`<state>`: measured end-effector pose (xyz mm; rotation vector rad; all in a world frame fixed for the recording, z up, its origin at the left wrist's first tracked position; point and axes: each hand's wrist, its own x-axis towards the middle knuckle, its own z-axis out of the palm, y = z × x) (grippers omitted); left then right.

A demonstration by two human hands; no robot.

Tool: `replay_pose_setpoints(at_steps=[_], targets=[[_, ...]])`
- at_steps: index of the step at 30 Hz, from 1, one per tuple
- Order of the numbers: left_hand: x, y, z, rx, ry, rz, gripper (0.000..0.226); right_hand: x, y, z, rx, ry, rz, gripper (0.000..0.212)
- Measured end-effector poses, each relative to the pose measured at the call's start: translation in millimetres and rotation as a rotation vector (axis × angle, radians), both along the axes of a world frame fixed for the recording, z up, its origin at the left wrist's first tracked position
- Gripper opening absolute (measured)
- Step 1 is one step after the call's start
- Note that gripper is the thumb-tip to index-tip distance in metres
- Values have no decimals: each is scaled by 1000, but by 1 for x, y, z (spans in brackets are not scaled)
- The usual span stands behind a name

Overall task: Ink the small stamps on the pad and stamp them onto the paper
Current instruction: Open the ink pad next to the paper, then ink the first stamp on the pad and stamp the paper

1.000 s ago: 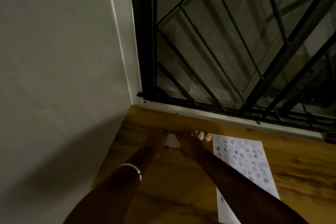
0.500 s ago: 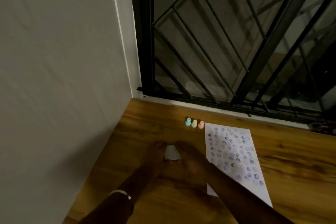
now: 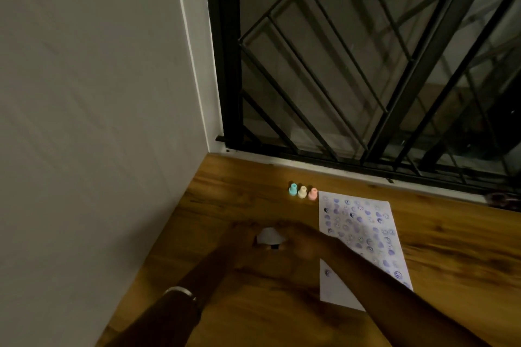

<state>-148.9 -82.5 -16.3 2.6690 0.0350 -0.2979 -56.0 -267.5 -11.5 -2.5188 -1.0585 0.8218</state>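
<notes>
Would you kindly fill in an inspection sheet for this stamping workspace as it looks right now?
Surface: brown wood-grain tabletop, dimly lit.
Job's things: white paper sheet covered in purple stamp prints; teal, cream and pink small plastic stamps standing in a row beside its far corner; small white object, possibly the ink pad.
Clutter: nothing seen.
Grippers: left hand and right hand both on the white object; grip unclear.
Cables: nothing seen.
Surroundings: grey wall; black metal window grille.

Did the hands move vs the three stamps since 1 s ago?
Yes. Both hands were up by the stamps; now they sit nearer the person, beside the paper.
</notes>
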Motion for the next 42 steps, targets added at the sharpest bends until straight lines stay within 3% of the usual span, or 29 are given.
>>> replay_pose_setpoints(at_steps=[3, 7, 16, 19, 23, 28, 33, 39, 42], targets=[[5, 6, 5, -103, -3, 29, 58, 10, 2, 10, -1, -4, 59, 32], [12, 15, 9, -290, -2, 194, 35, 21, 3, 14, 76, -39, -31, 25], [30, 15, -1, -229, -29, 337, 33, 24, 20, 5, 186, -79, -296, 12], [30, 13, -4, -259, -55, 338, 39, 27, 26, -2, 177, -117, -384, 24], [29, 13, -9, -395, -74, 405, 49, 30, 30, -6, 220, -130, -385, 29], [37, 12, -13, -377, -56, 423, 48, 33, 31, -8, 220, -158, -360, 44], [40, 18, -16, -312, -14, 344, 57, 34, 30, -5, 191, -174, -299, 39], [44, 20, -15, -270, -63, 348, 56, 45, 22, 7, 143, -469, -292, 20], [47, 19, -16, -296, -94, 381, 49, 64, 23, 14, 150, -540, -329, 27]])
